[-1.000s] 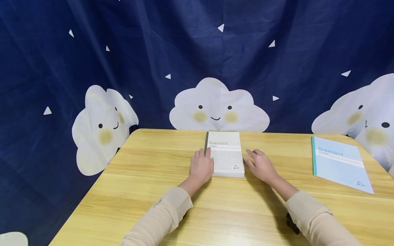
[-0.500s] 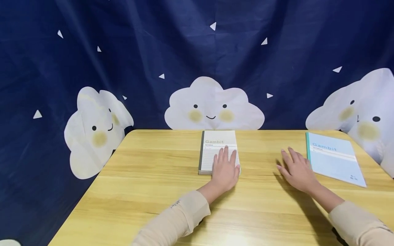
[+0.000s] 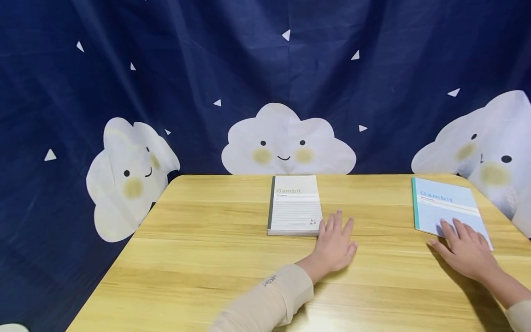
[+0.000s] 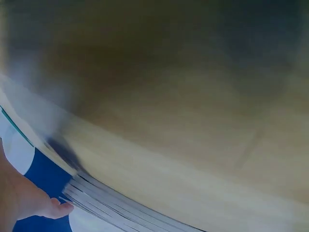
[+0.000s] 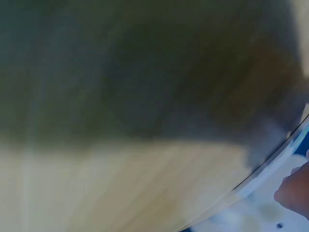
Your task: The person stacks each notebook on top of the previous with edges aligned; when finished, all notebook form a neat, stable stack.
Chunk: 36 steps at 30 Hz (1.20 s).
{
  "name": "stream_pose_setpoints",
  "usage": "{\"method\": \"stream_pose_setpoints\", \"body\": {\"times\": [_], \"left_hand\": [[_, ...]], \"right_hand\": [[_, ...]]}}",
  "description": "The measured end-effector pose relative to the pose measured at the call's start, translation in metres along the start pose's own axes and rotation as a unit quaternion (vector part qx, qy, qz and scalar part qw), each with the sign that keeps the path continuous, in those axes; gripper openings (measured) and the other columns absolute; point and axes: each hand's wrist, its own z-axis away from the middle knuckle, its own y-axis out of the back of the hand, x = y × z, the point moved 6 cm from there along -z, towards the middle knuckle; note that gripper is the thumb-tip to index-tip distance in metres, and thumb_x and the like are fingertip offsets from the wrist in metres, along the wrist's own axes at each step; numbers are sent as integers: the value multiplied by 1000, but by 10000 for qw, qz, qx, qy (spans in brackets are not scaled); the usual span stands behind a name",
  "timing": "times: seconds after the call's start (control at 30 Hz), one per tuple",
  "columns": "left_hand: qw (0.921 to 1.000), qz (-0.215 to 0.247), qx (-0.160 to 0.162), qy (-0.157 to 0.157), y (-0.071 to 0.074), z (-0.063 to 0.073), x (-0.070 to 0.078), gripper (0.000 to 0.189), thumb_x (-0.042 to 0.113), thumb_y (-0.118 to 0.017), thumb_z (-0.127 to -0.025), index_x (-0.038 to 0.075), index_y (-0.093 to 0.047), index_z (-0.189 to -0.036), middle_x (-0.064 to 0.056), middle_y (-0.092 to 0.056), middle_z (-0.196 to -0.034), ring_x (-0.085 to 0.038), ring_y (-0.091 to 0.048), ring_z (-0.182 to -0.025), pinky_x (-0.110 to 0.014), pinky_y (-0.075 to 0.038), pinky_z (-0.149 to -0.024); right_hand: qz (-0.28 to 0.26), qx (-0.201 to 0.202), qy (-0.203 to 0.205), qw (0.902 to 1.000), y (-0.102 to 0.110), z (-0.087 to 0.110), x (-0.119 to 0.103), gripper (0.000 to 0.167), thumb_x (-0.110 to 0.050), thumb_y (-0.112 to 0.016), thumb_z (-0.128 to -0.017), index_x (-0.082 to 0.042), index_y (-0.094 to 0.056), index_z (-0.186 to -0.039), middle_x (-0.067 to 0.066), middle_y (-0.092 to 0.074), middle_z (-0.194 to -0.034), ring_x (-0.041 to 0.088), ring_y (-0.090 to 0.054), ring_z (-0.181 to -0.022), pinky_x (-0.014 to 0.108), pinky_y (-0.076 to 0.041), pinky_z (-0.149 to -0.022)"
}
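Note:
A stack of white "Gambit" notebooks (image 3: pixel 295 207) with dark spines lies at the middle of the table's far part. Just off its lower right corner is my left hand (image 3: pixel 335 244), fingers spread and extended; the tip of one finger is close to the corner, and contact is hard to tell. To the right lies a light blue "Gambit" notebook (image 3: pixel 445 207) with a green spine. My right hand (image 3: pixel 469 253) reaches over its near edge, fingers extended, covering part of the cover. In the left wrist view, the layered page edges of the stack (image 4: pixel 116 208) appear beside the left hand (image 4: pixel 29 198).
The wooden table (image 3: pixel 199 258) has a light grain and rounded far corners. Behind it hangs a dark blue curtain (image 3: pixel 232 55) printed with smiling clouds and small white triangles. Both wrist views are mostly dim, blurred tabletop.
My left hand has gone from the stack's left side, across its top, to its right. My right hand has moved from beside the stack to the blue notebook. The head view has shifted slightly.

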Motion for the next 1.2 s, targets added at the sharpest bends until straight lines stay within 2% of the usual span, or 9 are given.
{"method": "stream_pose_setpoints", "body": {"times": [0.23,0.4,0.57,0.77,0.93,1.07,1.2], "left_hand": [[9995,-164,-82,-250,-5,-6,25,59,48,-31,-96,25,-17,-148,-9,-15,-155,-22,-22,-141,-40,-27,-112],[9989,-120,-267,-369,-6,-13,43,59,50,-29,-96,28,-15,-148,-7,-12,-156,-20,-18,-143,-38,-24,-114],[9964,-263,-460,-659,-9,-20,60,58,53,-25,-96,31,-13,-148,-5,-9,-156,-17,-15,-143,-36,-22,-114],[9883,-867,-657,-1072,-12,-31,77,60,58,-17,-95,34,-4,-149,-2,-1,-158,-14,-11,-144,-32,-18,-116],[9836,-1032,-952,-1132,-16,-40,86,65,62,-14,-93,33,4,-149,2,7,-157,-11,-5,-145,-29,-13,-117],[9766,-1126,-1284,-1305,-22,-40,94,67,64,-10,-92,33,11,-148,5,13,-156,-9,0,-145,-28,-9,-117],[9708,-1297,-1313,-1535,-23,-38,100,68,64,-10,-91,33,11,-148,6,12,-156,-9,0,-145,-27,-10,-117]], "right_hand": [[181,-258,-269,9991,-5,14,34,73,-45,-34,-98,19,-24,-134,43,-23,-131,59,-18,-121,69,-14,-90],[185,-615,-451,9969,-5,21,49,77,-46,-30,-99,23,-21,-133,44,-21,-130,61,-15,-121,72,-11,-90],[53,-1049,-578,9928,-8,26,56,80,-46,-25,-100,26,-11,-134,49,-11,-132,64,-8,-122,75,-10,-90],[-94,-1091,-375,9933,-9,25,50,77,-42,-28,-100,28,-15,-132,52,-14,-130,64,-3,-124,74,-15,-88],[-195,-1109,-181,9935,-8,24,42,76,-41,-32,-100,27,-20,-132,51,-19,-129,65,-8,-123,74,-16,-88],[-369,-958,-30,9947,-6,24,30,71,-37,-36,-99,26,-25,-131,51,-23,-129,65,-12,-123,72,-17,-90],[-584,-856,121,9945,-8,25,15,68,-34,-38,-99,25,-25,-132,49,-23,-132,64,-11,-125,72,-16,-93]]}}
